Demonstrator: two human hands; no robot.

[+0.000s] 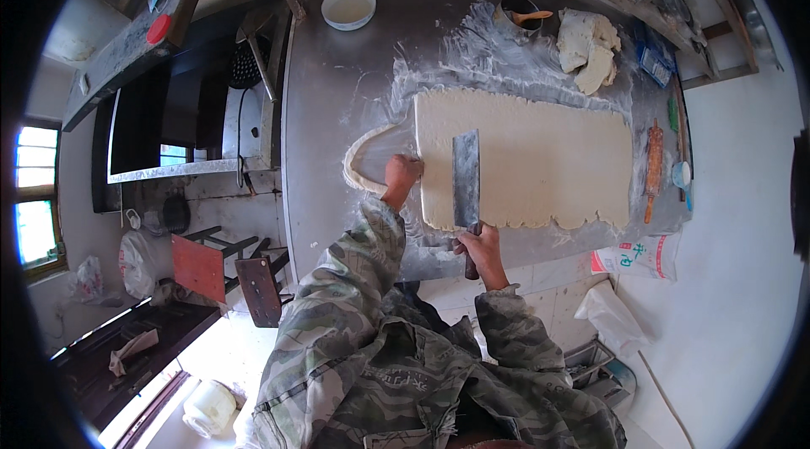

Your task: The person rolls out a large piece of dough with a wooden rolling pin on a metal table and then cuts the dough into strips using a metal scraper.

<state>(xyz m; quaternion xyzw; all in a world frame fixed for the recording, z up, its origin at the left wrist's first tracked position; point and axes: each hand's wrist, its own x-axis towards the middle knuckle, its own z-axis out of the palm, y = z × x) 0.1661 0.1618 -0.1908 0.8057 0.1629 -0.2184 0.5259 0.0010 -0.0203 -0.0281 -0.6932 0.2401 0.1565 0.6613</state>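
Two bare hands are seen at work on a broad sheet of rolled dough (540,158) that is spread across the middle of a floured metal bench (337,94). The right hand (481,248) is closed round the handle of a wide cleaver (466,179) at the near edge of the bench; the blade is laid flat-looking across the left part of the sheet, pointing away from the person. The left hand (402,172) is set just beside the sheet's left edge, fingers curled and pressed against the dough there; whether anything is pinched in it cannot be told. A thin trimmed strip of dough (361,164) is curved in a loop on the bench to the left of that hand, joined to the sheet near its far left corner.

Toward the far edge of the bench a white bowl (348,8) is placed, and a dark cup with a wooden spoon (521,14) is seen beside a heap of dough scraps (588,48) near the far right corner. A rolling pin (654,166) is laid along the right edge, well apart from both hands.
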